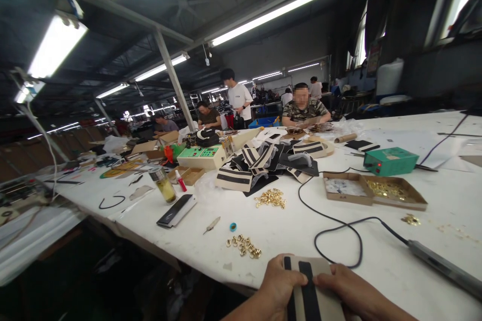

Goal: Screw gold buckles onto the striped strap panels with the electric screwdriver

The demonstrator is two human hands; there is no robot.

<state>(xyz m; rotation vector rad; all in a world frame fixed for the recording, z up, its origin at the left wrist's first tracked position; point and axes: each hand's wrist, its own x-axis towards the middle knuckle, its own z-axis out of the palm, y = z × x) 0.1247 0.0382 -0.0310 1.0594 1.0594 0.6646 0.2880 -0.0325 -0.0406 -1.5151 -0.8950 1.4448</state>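
Note:
Both hands hold one flat beige piece with black stripes point(309, 286) at the table's front edge. My left hand point(276, 283) grips its left side, thumb lying across the stripes. On the right side my right hand point(348, 286) closes on it, thumb pressed on its face; the fingers beneath are hidden. Just beyond lies a small pile of gold metal fittings point(244, 247), with a blue ring-shaped item point(233, 226) beside it. Farther back is a second pile of gold fittings point(271, 198), in front of a heap of similar striped pieces point(235, 178).
A corded pen-like tool point(437, 261) lies at right, its cable looping across the white table point(293, 230). Behind are cardboard trays point(399, 202) and a green box point(391, 160). At left stand a jar of yellowish liquid point(163, 188) and a red bottle point(181, 181). Several people work beyond.

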